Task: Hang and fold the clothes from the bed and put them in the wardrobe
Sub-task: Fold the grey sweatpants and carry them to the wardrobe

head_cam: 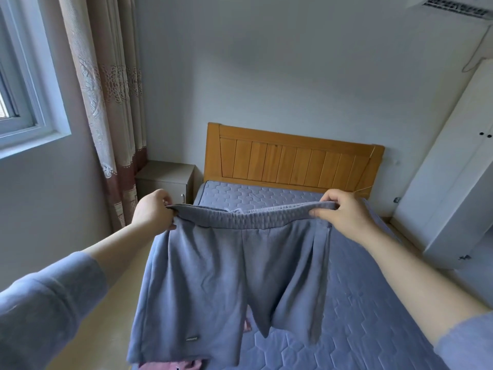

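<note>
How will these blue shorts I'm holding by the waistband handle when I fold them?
Probably floppy: the shorts hang limp below the left hand and right hand. Likely light; the waistband barely sags between them.

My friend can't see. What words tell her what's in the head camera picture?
A person's left hand and right hand hold blue-grey shorts up by the elastic waistband, above a bed with a blue quilted cover. A wooden headboard stands behind, and a white wardrobe is at the right.
</note>
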`<action>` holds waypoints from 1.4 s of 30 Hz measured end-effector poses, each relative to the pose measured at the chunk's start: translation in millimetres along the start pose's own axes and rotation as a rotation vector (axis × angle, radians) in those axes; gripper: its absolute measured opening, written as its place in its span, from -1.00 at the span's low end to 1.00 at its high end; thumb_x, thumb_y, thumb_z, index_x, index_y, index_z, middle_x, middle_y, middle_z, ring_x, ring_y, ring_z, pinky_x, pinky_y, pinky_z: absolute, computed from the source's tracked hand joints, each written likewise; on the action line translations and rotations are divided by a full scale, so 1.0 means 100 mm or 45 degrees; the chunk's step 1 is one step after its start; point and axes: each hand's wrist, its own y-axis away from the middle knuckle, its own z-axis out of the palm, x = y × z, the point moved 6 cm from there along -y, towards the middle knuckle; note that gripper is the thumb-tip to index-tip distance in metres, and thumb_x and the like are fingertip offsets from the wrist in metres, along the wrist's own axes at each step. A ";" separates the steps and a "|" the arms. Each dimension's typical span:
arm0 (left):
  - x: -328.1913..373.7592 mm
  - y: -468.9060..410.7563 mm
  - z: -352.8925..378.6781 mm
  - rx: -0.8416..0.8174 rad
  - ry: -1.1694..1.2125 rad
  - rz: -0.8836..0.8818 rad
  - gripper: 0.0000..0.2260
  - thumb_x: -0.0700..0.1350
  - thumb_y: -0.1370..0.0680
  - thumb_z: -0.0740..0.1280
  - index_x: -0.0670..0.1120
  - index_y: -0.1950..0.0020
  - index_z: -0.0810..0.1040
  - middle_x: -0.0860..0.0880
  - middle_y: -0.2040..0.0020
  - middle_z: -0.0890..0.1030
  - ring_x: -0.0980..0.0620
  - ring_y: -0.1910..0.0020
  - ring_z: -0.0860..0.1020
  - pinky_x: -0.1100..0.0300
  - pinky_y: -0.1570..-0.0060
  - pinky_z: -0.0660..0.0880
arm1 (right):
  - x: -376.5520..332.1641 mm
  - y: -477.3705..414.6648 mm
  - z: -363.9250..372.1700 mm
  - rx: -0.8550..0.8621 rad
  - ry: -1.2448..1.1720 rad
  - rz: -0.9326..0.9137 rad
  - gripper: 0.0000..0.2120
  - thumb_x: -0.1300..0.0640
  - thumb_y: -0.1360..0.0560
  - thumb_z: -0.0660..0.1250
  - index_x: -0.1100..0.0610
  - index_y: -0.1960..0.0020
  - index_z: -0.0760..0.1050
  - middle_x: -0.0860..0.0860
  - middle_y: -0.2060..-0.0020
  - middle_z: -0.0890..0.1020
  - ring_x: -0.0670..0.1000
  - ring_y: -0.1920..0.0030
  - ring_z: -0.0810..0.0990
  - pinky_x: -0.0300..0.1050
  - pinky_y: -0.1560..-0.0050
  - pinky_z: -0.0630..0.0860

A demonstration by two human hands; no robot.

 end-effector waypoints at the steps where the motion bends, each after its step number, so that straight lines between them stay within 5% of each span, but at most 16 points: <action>1: 0.00 -0.03 -0.05 0.036 0.053 -0.022 -0.81 -0.37 -0.36 0.39 -0.11 0.20 0.47 -0.19 0.22 0.64 -0.14 0.33 0.65 -0.04 0.25 0.64 | -0.04 0.03 0.02 -0.068 -0.220 0.014 -0.74 0.11 -0.38 0.54 0.14 0.28 0.45 -0.06 0.45 0.49 -0.06 0.37 0.45 -0.12 0.31 0.35; 6: -0.09 -0.17 -0.20 0.166 0.443 -0.170 -0.83 -0.32 -0.35 0.49 -0.12 0.20 0.57 -0.21 0.12 0.66 -0.19 0.12 0.66 -0.02 0.01 0.62 | -0.37 0.30 0.20 -0.642 -0.933 0.059 -0.71 0.18 -0.31 0.52 0.07 0.32 0.37 -0.04 0.45 0.41 -0.11 0.41 0.41 -0.30 0.37 0.37; 10: 0.02 -0.23 -0.09 0.078 1.107 -0.433 -0.92 -0.25 -0.48 0.36 -0.22 0.05 0.57 -0.20 0.19 0.57 -0.04 0.33 0.57 0.08 0.14 0.61 | -0.79 0.51 0.37 -0.970 -0.889 -0.060 -0.71 0.31 -0.34 0.51 0.05 0.32 0.43 -0.05 0.42 0.44 -0.12 0.36 0.44 -0.33 0.33 0.40; 14: 0.10 -0.21 -0.12 0.174 1.116 -0.449 -0.66 0.05 -0.24 0.63 -0.12 0.14 0.67 -0.08 0.22 0.65 -0.02 0.28 0.61 0.12 0.16 0.58 | -1.04 0.64 0.49 -1.088 -0.626 -0.158 -0.72 0.33 -0.35 0.52 0.04 0.27 0.48 0.13 0.26 0.48 0.00 0.21 0.47 -0.25 0.21 0.45; 18: 0.07 -0.12 -0.19 0.332 0.986 -0.367 -0.74 -0.08 -0.18 0.65 -0.03 0.28 0.62 0.03 0.28 0.63 0.03 0.26 0.59 0.19 0.14 0.58 | -0.99 0.65 0.44 -1.019 -0.508 -0.114 -0.72 0.38 -0.36 0.51 0.09 0.24 0.47 0.21 0.19 0.52 0.07 0.16 0.46 -0.16 0.18 0.43; 24: 0.19 -0.17 -0.26 0.163 1.058 -0.247 -0.75 -0.31 -0.30 0.54 -0.03 0.19 0.58 -0.07 0.18 0.61 -0.03 0.17 0.60 0.17 0.17 0.57 | -0.84 0.66 0.30 -0.931 -0.392 -0.097 -0.74 0.37 -0.35 0.53 0.11 0.24 0.49 0.44 0.06 0.57 0.13 0.09 0.54 0.05 0.05 0.45; 27: 0.42 -0.09 -0.29 0.133 1.038 -0.141 -0.73 -0.31 -0.35 0.51 0.01 0.12 0.58 -0.06 0.10 0.63 0.03 0.18 0.62 0.25 0.25 0.56 | -0.81 0.60 0.28 -0.776 -0.272 -0.180 -0.75 0.30 -0.35 0.54 0.05 0.27 0.50 0.34 0.10 0.62 0.06 0.14 0.55 0.01 0.10 0.45; 32: 0.78 0.06 -0.40 0.018 1.198 -0.041 -0.78 -0.35 -0.43 0.43 -0.10 0.01 0.55 -0.13 0.00 0.59 -0.03 0.10 0.59 0.12 0.00 0.56 | -0.62 0.42 0.23 -0.497 0.130 -0.266 -0.77 0.28 -0.35 0.47 -0.03 0.25 0.51 -0.02 0.35 0.63 -0.09 0.32 0.56 -0.05 0.26 0.51; 35: 1.07 0.12 -0.54 -0.114 1.451 0.093 -0.80 -0.39 -0.46 0.37 -0.13 0.03 0.52 -0.11 0.13 0.59 0.03 0.23 0.60 0.23 0.18 0.58 | -0.42 0.42 0.25 -0.566 0.124 -0.153 -0.64 0.37 -0.35 0.43 -0.09 0.11 0.57 -0.07 0.27 0.70 -0.08 0.18 0.67 -0.02 0.08 0.60; 37: 1.23 0.16 -0.55 -0.127 1.391 0.196 -0.78 -0.41 -0.45 0.37 -0.15 -0.01 0.55 -0.08 0.15 0.62 0.05 0.25 0.62 0.25 0.22 0.59 | -0.36 0.39 0.27 -0.554 0.129 -0.125 -0.63 0.29 -0.38 0.48 -0.09 -0.07 0.61 -0.10 0.14 0.71 -0.15 0.08 0.66 -0.10 -0.01 0.60; 39: 1.32 0.21 -0.52 -0.077 1.147 0.310 -0.73 -0.38 -0.47 0.38 -0.14 -0.12 0.56 -0.08 0.06 0.63 0.03 0.15 0.61 0.19 0.08 0.60 | -0.36 0.34 0.29 -0.504 0.149 -0.173 -0.75 0.20 -0.41 0.46 -0.07 -0.03 0.66 -0.14 0.14 0.70 -0.18 0.08 0.64 -0.11 0.01 0.57; 42: 1.40 0.22 -0.56 0.165 0.102 0.699 -0.67 -0.13 -0.52 0.34 -0.09 -0.29 0.52 -0.06 -0.16 0.58 -0.02 -0.10 0.53 0.16 -0.12 0.43 | -0.29 0.24 0.22 -0.392 -0.068 -0.075 -0.90 0.16 -0.45 0.44 -0.01 0.11 0.68 -0.07 0.22 0.71 -0.08 0.14 0.65 -0.09 0.07 0.52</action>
